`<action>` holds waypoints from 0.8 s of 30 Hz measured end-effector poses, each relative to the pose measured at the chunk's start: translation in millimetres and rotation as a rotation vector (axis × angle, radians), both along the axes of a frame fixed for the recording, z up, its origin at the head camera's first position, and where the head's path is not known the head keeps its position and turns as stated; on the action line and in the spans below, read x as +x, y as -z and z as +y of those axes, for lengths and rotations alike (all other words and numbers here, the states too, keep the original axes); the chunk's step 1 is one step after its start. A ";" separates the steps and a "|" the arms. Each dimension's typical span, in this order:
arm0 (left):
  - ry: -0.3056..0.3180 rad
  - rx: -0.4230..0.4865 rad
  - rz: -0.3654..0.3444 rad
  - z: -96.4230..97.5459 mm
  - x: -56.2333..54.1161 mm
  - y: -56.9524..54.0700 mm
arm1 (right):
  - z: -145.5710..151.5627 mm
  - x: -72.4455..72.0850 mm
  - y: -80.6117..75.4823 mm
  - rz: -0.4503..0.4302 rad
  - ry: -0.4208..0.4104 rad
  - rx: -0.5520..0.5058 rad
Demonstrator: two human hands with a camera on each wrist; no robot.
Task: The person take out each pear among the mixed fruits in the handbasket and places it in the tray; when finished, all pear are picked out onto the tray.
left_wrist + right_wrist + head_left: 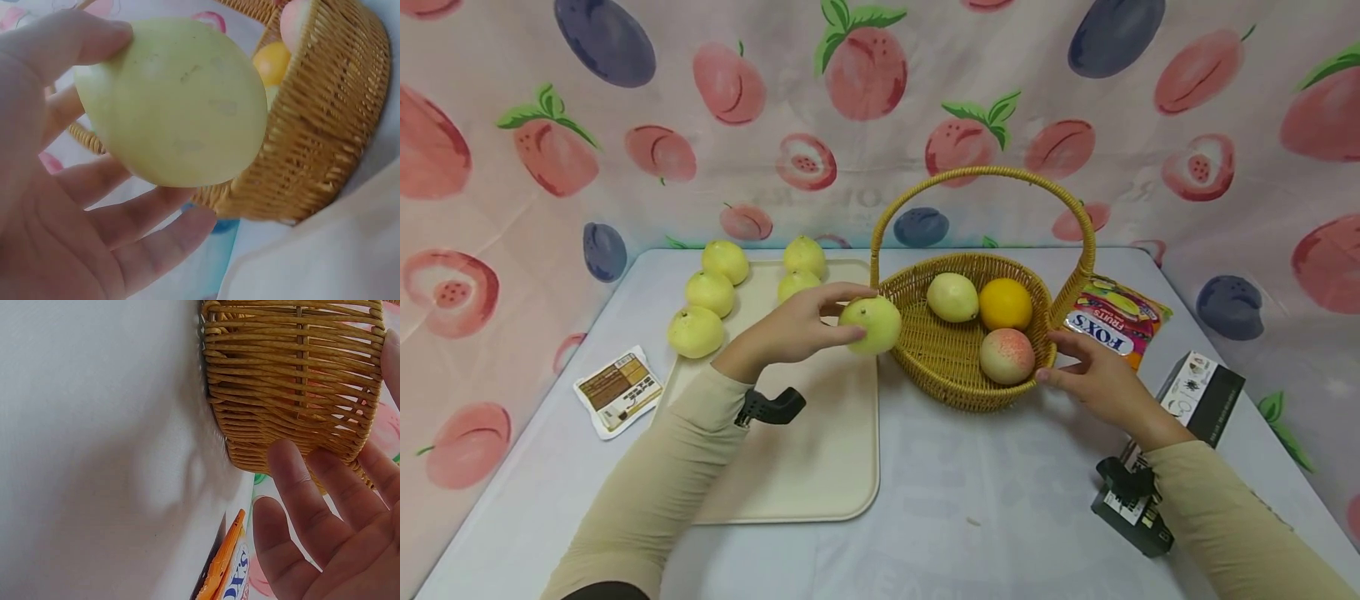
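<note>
In the head view my left hand [805, 325] grips a round yellow-green fruit [872, 325] between thumb and fingers, above the tray's right edge and next to the basket's left rim. The fruit [175, 103] fills the middle of the left wrist view, fingers spread beneath it. The wicker basket [955, 396] with its tall arched handle holds a yellow-green fruit [952, 297], an orange [1005, 304] and a peach [1007, 357]. My right hand [1093, 375] holds the basket's right rim near the handle's base; in the right wrist view its fingertips [287, 459] lie against the woven outer wall.
A cream tray [805, 442] lies at left, with several yellow-green fruits [710, 293] along its left side and two [803, 257] at its back. A white packet [619, 392] is left of it. Right of the basket are a FOX'S candy bag [1112, 321] and a black-and-white box [1213, 400].
</note>
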State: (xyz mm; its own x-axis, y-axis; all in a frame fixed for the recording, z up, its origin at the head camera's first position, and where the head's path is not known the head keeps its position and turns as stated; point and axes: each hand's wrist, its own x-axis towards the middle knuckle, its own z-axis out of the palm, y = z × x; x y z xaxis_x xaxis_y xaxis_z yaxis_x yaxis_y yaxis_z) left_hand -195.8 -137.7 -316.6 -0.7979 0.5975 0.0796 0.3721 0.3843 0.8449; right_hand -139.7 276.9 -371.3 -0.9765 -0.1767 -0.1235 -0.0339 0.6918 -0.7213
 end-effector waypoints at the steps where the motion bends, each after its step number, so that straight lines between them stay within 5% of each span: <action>1: -0.007 0.002 -0.005 -2.4 0.1 0.4 | 0.1 -0.1 0.1 -0.001 0.000 0.000; 16: -0.149 -0.082 -0.063 -37.7 -0.2 8.2 | 1.4 -1.2 1.8 0.001 -0.004 0.005; 24: -0.162 -0.115 -0.066 -50.8 0.0 16.6 | 1.9 -1.3 2.5 0.015 -0.005 0.004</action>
State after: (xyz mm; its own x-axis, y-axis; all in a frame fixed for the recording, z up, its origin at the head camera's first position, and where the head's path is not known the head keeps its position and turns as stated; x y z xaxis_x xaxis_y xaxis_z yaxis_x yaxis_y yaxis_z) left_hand -195.7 -188.5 -333.2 -0.8856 0.4630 -0.0372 0.2428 0.5297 0.8127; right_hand -141.0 278.8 -373.8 -0.9772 -0.1815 -0.1099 -0.0481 0.6942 -0.7182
